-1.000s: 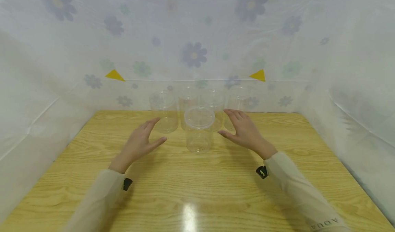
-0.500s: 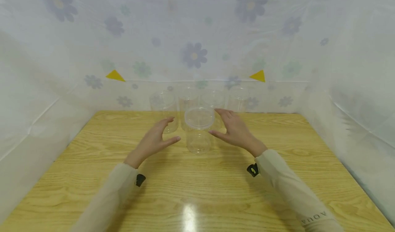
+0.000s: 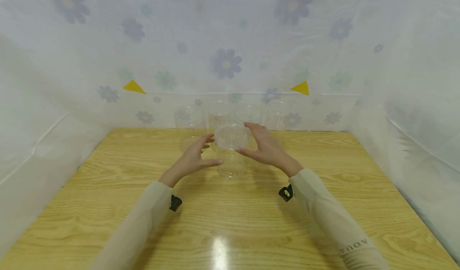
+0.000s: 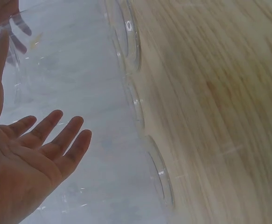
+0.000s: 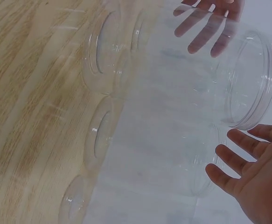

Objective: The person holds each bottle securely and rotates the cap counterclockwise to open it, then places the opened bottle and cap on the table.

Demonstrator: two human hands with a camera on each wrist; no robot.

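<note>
Our left hand [image 3: 192,161] and right hand [image 3: 265,148] face each other, palms inward, fingers straight and spread, forearms angled inward.

Clear jars [image 3: 231,150]; tabletop [image 3: 251,222] pale wood-grain; curtain [image 3: 230,42] white, purple-green flowers; two yellow triangles [image 3: 133,87]; beige sleeves [image 3: 334,218].

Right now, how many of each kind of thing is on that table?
Clear plastic jar with a lid, in front between the hands: 1
Clear plastic jars in the back row: 4
Total: 5
</note>
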